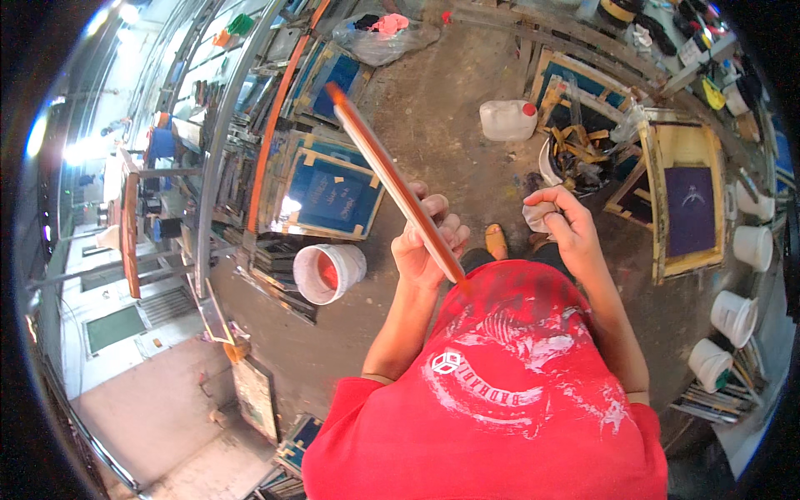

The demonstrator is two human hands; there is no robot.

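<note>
My left hand [425, 250] is wrapped round a long, narrow squeegee [379, 162]. It is pale along one side and orange-brown along the other, and slants from the upper left down to the front of my red shirt. My fingers grip it near its lower end. To the right, my right hand [577, 229] is closed on a small crumpled greyish rag [540, 217], pinched between thumb and fingers. The rag and the squeegee are apart. Light smears mark the front of my shirt [500, 400].
Left of my left hand stands a white bucket [346, 271] stained red inside. Framed blue printing screens [333, 196] lean beyond it. A white jerrycan [508, 121] with a red cap sits ahead, near a tub of stained tools [575, 158]. More frames [687, 196] and white buckets [733, 317] line the right.
</note>
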